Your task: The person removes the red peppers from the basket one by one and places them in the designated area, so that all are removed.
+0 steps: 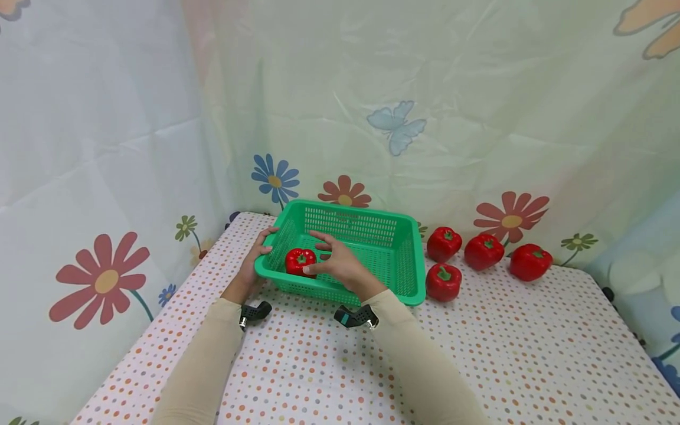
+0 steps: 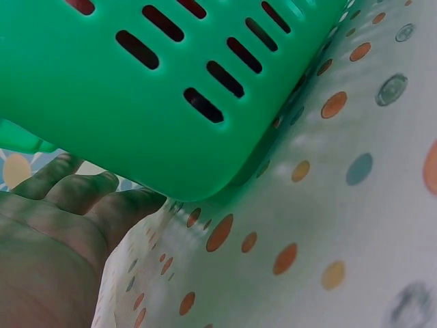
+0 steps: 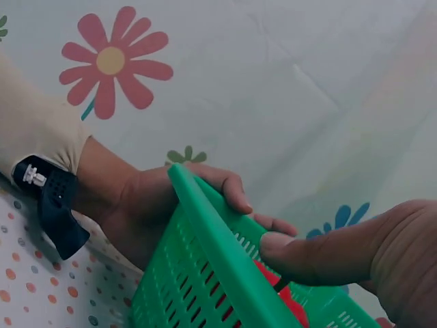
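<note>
A green plastic basket (image 1: 366, 289) with slotted walls stands on the dotted tablecloth. Inside its left end sits a red bell pepper (image 1: 298, 260), partly visible in the right wrist view too. My left hand (image 1: 251, 264) holds the basket's left end, thumb over the rim and fingers along the outside wall, as the left wrist view (image 2: 61, 239) also shows. Over the basket, my right hand (image 1: 342, 264) is spread beside the pepper. Its thumb (image 3: 321, 256) overlaps the pepper from this angle; whether they touch I cannot tell.
Right of the basket are several more red peppers: one near its front corner (image 1: 443, 282), the others in a back row (image 1: 483, 252). A flower-printed curtain (image 1: 319, 118) hangs behind and to the left of the table.
</note>
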